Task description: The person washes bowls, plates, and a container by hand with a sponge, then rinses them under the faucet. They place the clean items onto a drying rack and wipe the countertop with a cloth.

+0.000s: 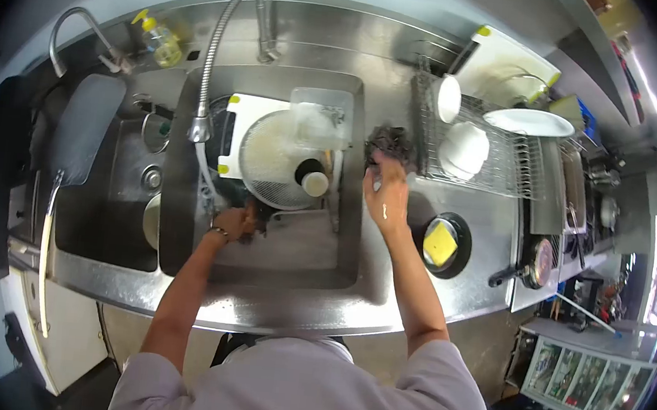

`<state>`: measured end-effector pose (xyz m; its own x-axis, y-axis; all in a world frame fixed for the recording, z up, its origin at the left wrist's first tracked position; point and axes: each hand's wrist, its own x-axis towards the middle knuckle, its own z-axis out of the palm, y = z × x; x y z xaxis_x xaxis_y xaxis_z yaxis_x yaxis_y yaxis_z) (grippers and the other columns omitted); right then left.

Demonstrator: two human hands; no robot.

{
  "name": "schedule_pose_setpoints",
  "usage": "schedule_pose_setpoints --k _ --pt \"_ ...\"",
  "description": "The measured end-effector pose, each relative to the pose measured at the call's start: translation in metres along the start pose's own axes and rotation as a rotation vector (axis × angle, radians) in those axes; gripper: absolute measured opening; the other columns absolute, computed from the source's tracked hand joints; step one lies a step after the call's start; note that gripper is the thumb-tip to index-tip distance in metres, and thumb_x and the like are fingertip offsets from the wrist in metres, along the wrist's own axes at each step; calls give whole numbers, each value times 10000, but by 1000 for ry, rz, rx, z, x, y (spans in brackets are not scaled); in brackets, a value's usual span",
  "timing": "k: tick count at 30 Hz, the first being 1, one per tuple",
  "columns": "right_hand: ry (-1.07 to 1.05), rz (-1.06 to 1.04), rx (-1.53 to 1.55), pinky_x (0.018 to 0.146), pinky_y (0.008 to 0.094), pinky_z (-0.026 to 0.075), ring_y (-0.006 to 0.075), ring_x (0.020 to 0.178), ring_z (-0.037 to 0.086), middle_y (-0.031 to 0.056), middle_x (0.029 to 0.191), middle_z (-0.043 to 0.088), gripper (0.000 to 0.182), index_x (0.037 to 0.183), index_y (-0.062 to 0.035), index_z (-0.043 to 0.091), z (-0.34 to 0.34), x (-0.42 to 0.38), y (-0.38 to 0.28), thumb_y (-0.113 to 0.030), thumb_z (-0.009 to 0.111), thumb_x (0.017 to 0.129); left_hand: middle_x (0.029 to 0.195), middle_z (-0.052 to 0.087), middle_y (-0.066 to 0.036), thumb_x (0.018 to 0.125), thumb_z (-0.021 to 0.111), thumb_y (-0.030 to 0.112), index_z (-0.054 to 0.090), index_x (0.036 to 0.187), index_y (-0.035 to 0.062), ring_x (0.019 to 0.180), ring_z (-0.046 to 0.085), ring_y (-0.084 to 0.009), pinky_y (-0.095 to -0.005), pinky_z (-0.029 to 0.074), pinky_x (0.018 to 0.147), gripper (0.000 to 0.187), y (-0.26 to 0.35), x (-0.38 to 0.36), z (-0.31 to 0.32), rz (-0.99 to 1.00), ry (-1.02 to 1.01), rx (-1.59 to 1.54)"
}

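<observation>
My left hand (236,222) is low in the sink (291,268), beside the water stream from the spring-hose faucet (202,126). Its fingers are curled round something dark that I cannot make out. My right hand (386,195) reaches over the counter right of the sink, thumb apart from the fingers, fingertips at the edge of a dark crumpled cloth-like bundle (390,141). Wet suds shine on that hand. In the sink lie a round mesh strainer (271,148), a white cutting board (235,121), a clear plastic container (321,113) and a dark cup-like item with a pale end (315,184).
A black bowl with a yellow sponge (440,243) stands on the right counter. Behind it, a wire dish rack (498,166) holds white dishes. At left are a second sink (117,220), a long-handled paddle (92,127) and a yellow pump bottle (162,45).
</observation>
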<state>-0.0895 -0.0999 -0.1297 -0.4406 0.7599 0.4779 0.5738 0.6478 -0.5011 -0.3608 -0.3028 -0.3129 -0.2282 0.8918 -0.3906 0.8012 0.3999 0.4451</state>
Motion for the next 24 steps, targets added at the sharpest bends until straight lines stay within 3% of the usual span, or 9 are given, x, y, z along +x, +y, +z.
schedule_pose_setpoints --k 1,3,7,11,15,16,18,22,24 --pt "-12 -7 23 781 399 445 349 856 558 175 905 588 311 1035 -26 544 16 -7 2 -68 597 732 904 624 -168 789 540 277 631 908 52 868 589 -331 -398 460 775 270 20 -4 -13 5 -66 -131" --pt "-351 85 233 752 423 450 366 860 552 195 936 582 207 933 -5 589 55 -21 5 -69 576 737 918 622 -168 794 541 279 625 911 49 877 588 -328 -392 460 782 272 43 -12 -20 -11 -124 -266" --pt "-328 120 213 732 428 455 363 812 567 191 879 594 140 851 1 603 132 -9 20 -58 579 726 920 619 -166 812 534 272 614 929 55 891 584 -325 -389 460 785 259 51 -14 -9 15 -36 -323" --pt "234 -101 -35 796 451 419 387 917 509 211 1019 525 307 1016 9 540 91 77 -2 -52 565 716 949 617 -159 806 546 287 602 977 66 898 587 -314 -382 459 795 285 51 -41 -4 -56 -33 -252" --pt "502 108 -487 816 451 398 385 956 493 193 1145 431 394 1089 -6 436 36 164 49 -53 566 719 965 621 -145 783 552 307 607 990 74 916 587 -292 -363 460 802 316 1 -46 25 -171 -113 -288" --pt "512 114 -503 816 451 398 385 956 493 193 1145 431 394 1089 -6 436 30 176 64 -53 566 719 965 621 -145 783 552 307 607 990 74 916 587 -292 -363 460 802 316 8 -45 19 -152 -120 -285" --pt "115 526 -481 812 450 413 386 956 515 206 1167 403 388 1078 -8 425 17 190 91 -97 589 738 973 624 -139 781 554 295 606 1005 68 931 586 -283 -359 458 808 324 28 -45 -5 -271 -30 -319" --pt "191 618 -151 803 448 439 396 952 534 222 1208 369 426 1089 2 414 5 208 115 -143 617 744 974 626 -139 782 557 300 604 1013 55 930 588 -281 -369 452 812 340 17 -36 5 -266 31 -379" --pt "382 576 -36 796 433 462 403 934 550 252 1232 338 508 1122 14 392 12 207 132 -139 654 714 975 624 -150 783 562 294 605 1006 40 918 592 -283 -367 458 795 340 0 -27 21 -280 -33 -361"
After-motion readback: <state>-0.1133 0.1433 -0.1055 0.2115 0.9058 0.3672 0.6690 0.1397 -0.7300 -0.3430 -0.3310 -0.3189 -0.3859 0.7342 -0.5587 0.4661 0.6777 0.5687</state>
